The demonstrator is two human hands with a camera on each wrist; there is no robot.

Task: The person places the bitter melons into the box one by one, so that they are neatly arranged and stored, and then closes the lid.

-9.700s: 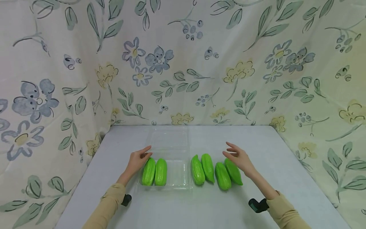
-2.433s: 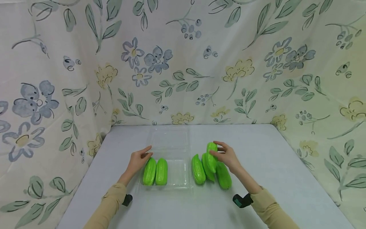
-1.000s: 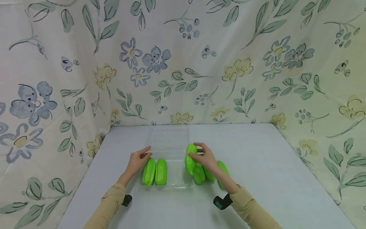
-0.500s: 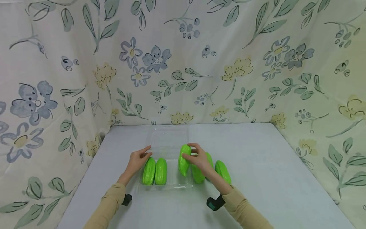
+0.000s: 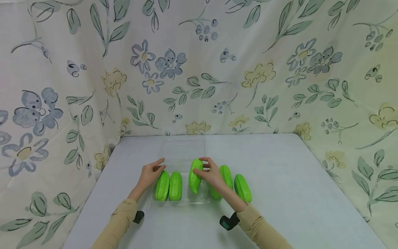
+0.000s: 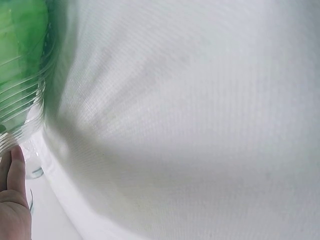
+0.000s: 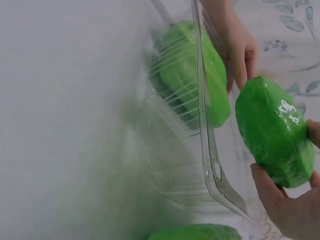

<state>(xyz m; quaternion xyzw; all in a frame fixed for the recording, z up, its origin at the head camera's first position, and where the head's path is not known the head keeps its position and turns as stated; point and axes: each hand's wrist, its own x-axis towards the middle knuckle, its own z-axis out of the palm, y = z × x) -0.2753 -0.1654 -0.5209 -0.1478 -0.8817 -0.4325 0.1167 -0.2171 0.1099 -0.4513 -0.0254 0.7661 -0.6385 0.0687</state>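
In the head view, my right hand [image 5: 212,175] grips a green ribbed gourd [image 5: 195,177] between thumb and fingers. The gourd hangs tilted over the right half of a clear plastic clamshell box [image 5: 195,202]. In the right wrist view, that held gourd [image 7: 270,127] is above the box's rim [image 7: 204,110]. Two matching gourds [image 5: 175,186] lie side by side in the left half. My left hand [image 5: 149,175] stays at the box's far left corner. In the left wrist view, its nearly straight fingers [image 6: 17,170] touch the box's wall [image 6: 25,107]; the thumb is hidden there.
Just right of the box lie a gourd [image 5: 216,193] partly hidden by my right hand, another gourd [image 5: 226,174] and a third gourd [image 5: 243,188]. The box's clear lid [image 5: 183,150] lies folded back on the white table [image 5: 286,173]. A floral cloth [image 5: 199,69] hangs behind.
My right hand took the rightmost gourd and carried it left, over the other loose gourds, to above the right half of the box. My left hand has stayed in place.
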